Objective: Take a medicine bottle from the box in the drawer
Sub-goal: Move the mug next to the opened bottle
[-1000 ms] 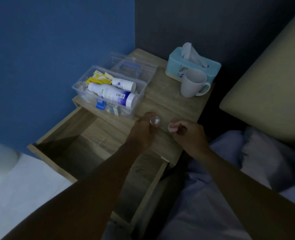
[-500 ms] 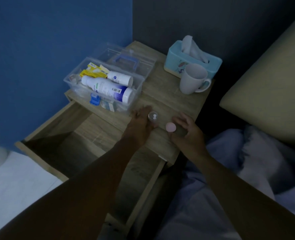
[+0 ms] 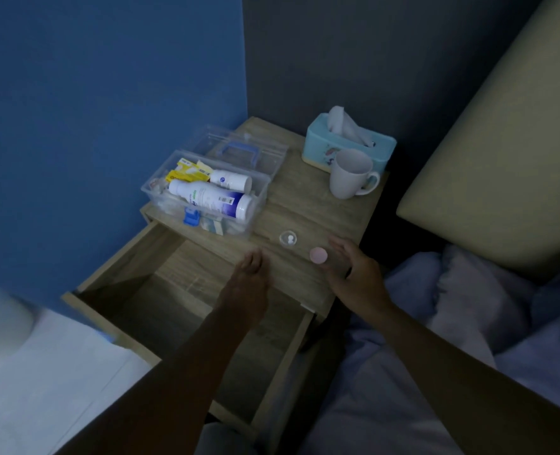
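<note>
Medicine bottle (image 3: 288, 239), small and clear, stands uncapped and upright on the nightstand (image 3: 318, 208) near its front edge, just right of the clear box (image 3: 160, 187); something white shows inside it. Its pink cap (image 3: 318, 255) lies on the top close to the front right corner, apart from the bottle. The box sits at the front left corner with its lid open; a big white bottle (image 3: 211, 200) and a smaller one (image 3: 231, 180) lie in it. The drawer (image 3: 126, 257) below hangs open.

My left hand (image 3: 247, 284) hovers over the drawer, fingers loose and apart, holding nothing. My right hand (image 3: 354, 272) rests open beside the cap, fingertips (image 3: 334, 246) near it; I cannot tell whether they touch it.

Judgement: the bottle is out, so what remains is handling it cleanly. I would steady the bottle low on its wall with the left hand, since it is light, open and near the edge. Approach from the side, not across the mouth. Keep the sleeveless forearm clear of the mug (image 3: 351, 175).
</note>
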A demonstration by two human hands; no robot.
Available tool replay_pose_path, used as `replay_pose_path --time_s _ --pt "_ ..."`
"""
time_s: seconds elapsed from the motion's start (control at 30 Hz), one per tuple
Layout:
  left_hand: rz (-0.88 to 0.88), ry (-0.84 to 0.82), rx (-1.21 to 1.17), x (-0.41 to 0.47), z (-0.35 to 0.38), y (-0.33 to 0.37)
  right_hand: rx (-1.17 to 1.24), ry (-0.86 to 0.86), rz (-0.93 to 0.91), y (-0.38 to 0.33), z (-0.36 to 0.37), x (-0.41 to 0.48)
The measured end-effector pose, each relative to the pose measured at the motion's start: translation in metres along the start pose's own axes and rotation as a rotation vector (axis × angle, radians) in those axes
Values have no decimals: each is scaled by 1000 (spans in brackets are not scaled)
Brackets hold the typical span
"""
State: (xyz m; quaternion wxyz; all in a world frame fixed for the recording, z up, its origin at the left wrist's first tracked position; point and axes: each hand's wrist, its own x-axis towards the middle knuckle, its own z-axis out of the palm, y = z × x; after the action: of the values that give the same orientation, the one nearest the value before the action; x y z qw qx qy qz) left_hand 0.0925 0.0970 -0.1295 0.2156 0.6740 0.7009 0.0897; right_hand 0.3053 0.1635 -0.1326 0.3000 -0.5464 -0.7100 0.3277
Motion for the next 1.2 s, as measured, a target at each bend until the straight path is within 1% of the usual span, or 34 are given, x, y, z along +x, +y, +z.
replay_pose_path --time_s 0.13,0.27,0.33,0.47,0.57,0.67,0.77,0.83,0.97,1.1,1.2 --pt "-23 -95 20 -3 -11 5 -71 1 -58 -14 -9 2" --pt "-21 -146 113 -6 -15 10 -108 -30 -44 -27 -22 23" --pt "-26 -159 173 -7 -13 14 -135 -31 -64 -34 -28 41" --pt "-30 -131 224 -6 -5 14 -250 14 -77 -44 -39 90" --pt "-39 -120 255 -3 0 14 -348 59 8 -45 -41 125" --pt "-41 -81 274 1 7 12 -431 53 97 -40 -40 150" --pt "-25 -23 230 3 15 7 -486 55 168 -37 -37 168" --pt "3 4 174 4 19 3 -505 52 181 -36 -34 175" --pt "77 19 193 8 19 -3 -551 74 140 -29 -29 177" --pt "44 -35 260 12 19 -4 -556 122 115 -31 -33 179" --pt "30 -62 316 14 18 -2 -453 84 193 -44 -43 186"
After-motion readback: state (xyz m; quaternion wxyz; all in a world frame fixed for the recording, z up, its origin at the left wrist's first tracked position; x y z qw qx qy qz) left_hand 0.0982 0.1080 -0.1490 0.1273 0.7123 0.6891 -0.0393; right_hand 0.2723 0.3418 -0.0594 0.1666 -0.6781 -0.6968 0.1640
